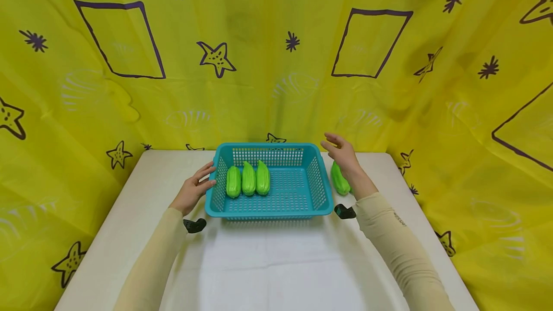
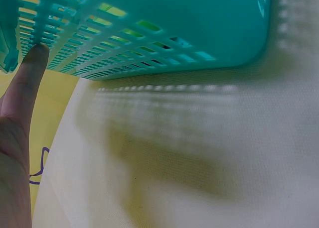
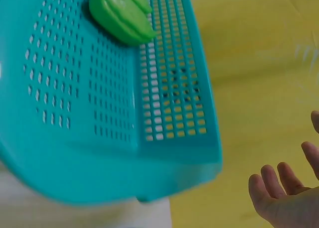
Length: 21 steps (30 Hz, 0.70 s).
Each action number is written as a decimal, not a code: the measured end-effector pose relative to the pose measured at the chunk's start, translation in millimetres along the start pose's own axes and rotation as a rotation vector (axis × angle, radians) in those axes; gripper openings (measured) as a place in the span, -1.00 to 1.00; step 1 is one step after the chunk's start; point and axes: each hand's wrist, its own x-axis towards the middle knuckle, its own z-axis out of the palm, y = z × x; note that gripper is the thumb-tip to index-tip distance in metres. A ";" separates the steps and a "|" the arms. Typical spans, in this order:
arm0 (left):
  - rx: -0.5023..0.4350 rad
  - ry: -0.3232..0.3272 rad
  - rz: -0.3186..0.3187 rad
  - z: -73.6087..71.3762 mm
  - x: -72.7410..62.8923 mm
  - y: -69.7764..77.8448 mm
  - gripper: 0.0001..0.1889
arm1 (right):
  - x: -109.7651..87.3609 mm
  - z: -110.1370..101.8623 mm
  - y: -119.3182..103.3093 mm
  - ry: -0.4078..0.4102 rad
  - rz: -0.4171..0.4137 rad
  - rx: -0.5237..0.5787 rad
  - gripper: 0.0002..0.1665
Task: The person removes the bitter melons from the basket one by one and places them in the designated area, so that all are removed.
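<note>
We see the loose green gourd (image 1: pixel 341 182) at the right of the head view, lying on the white table (image 1: pixel 268 265) outside the blue basket (image 1: pixel 269 214) and just beside its right wall. The right hand (image 1: pixel 343 155) is much the nearer one: its wrist and palm cover part of the gourd, whose visible body comes out below them in the frame. The gourd's long axis runs steeply, from upper left to lower right, so we judge that a grip across its middle would have to close from its two long sides.

The right hand holds nothing. We see its fingers spread and lightly bent, near the basket's upper right corner; in the right wrist view they sit at the lower right, apart from the basket.

The left hand (image 1: pixel 193 191) is at the basket's left side, its fingers extended rather than wrapped round anything; in the left wrist view we see one fingertip against the slotted outer wall. Inside, three green gourds (image 1: pixel 248 181) lie side by side in the left half, long axes roughly up and down the frame.
</note>
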 end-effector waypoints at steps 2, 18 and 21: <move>0.010 0.002 0.002 -1.5 1.5 -4.7 -0.40 | -2.0 8.2 1.3 -0.022 0.015 0.009 -0.37; 0.026 0.017 -0.003 -3.9 2.9 -7.9 -0.35 | 2.9 59.7 5.0 -0.106 0.085 0.108 -0.38; 0.025 0.020 -0.005 -3.4 4.1 -7.2 -0.36 | 9.6 67.4 5.1 -0.133 0.069 0.086 -0.38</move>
